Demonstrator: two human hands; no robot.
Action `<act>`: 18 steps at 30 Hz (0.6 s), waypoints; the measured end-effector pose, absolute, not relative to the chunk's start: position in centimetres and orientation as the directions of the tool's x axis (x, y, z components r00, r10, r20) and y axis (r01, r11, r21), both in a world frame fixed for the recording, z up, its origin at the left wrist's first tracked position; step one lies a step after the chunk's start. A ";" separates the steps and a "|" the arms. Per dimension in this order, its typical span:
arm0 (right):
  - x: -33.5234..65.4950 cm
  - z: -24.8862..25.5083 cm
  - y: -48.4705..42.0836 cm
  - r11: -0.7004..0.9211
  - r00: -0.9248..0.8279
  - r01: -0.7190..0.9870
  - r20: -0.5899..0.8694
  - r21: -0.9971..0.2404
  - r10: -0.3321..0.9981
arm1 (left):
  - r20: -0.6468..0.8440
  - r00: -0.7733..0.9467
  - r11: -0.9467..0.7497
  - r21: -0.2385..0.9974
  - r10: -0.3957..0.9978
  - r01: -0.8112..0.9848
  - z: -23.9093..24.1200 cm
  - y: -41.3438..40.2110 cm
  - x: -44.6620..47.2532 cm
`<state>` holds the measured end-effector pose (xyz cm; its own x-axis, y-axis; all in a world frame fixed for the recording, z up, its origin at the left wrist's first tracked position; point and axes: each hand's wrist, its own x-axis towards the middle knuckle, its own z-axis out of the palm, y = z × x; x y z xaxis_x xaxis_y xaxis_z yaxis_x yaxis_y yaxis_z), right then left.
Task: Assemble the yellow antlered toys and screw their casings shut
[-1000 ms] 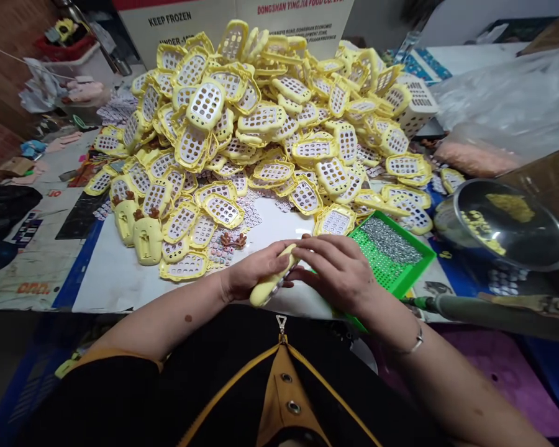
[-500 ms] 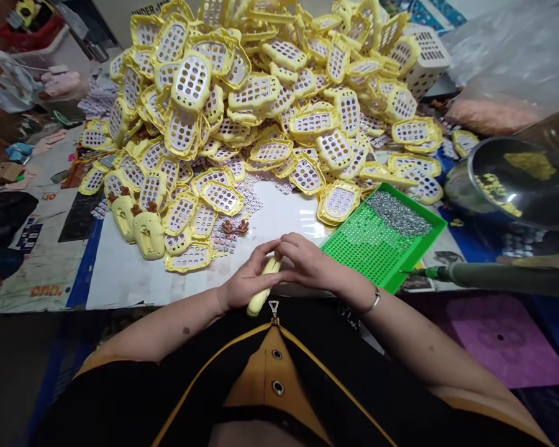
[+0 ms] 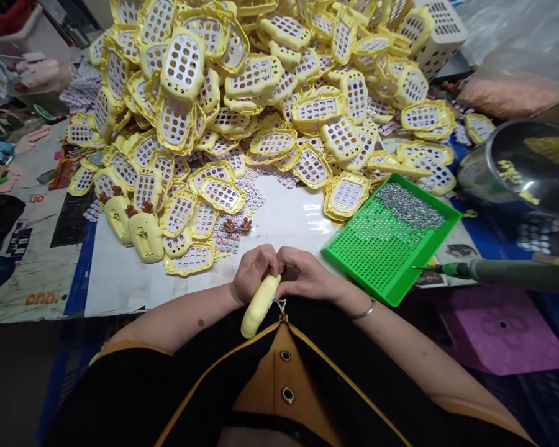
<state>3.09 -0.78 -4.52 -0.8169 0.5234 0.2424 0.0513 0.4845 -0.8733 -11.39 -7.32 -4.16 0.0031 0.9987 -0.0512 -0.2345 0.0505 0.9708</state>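
Close to my body, past the table's front edge, both hands hold a yellow plastic toy phone shell (image 3: 259, 307), tilted on its edge with its lower end toward me. My left hand (image 3: 254, 276) is closed round its upper part. The fingers of my right hand (image 3: 305, 273) are bent against the upper end from the other side. What lies between the fingertips there is hidden. Ahead of my hands, a brown antler piece (image 3: 237, 226) lies on the white tabletop (image 3: 289, 217) beside small printed key pieces (image 3: 227, 242).
A large heap of yellow shells (image 3: 261, 81) fills the back. At right stand a green tray (image 3: 368, 254) with small metal screws (image 3: 412, 205), a screwdriver (image 3: 451, 269) across its edge, and a metal bowl (image 3: 507, 149). Two antlered shells (image 3: 146, 239) lie at left.
The yellow shell has turned in my hands, showing more of its broad side, and its lower end has come closer to me. My left fingers have curled in tighter. The camera view has shifted slightly.
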 end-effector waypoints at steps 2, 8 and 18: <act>3.4 -3.9 -2.0 0.473 -0.815 0.029 0.253 -0.880 0.521 | -0.032 0.031 0.037 0.985 0.999 -0.168 -3.5 -8.4 -11.8; 3.9 -4.0 -3.8 0.399 -0.845 -0.029 0.236 -0.916 0.480 | -0.011 0.195 0.024 0.997 0.981 -0.067 -2.9 -9.6 -12.4; 3.2 -4.0 -2.9 0.560 -0.805 0.029 0.313 -0.828 0.504 | -0.190 0.037 0.192 0.930 0.981 -0.314 -3.3 -9.6 -12.7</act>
<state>3.16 -2.85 -4.04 -0.8051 0.5037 0.3131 0.0288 0.5604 -0.8277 -12.73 -9.63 -3.28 0.0370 0.9811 -0.1900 -0.3138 0.1919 0.9299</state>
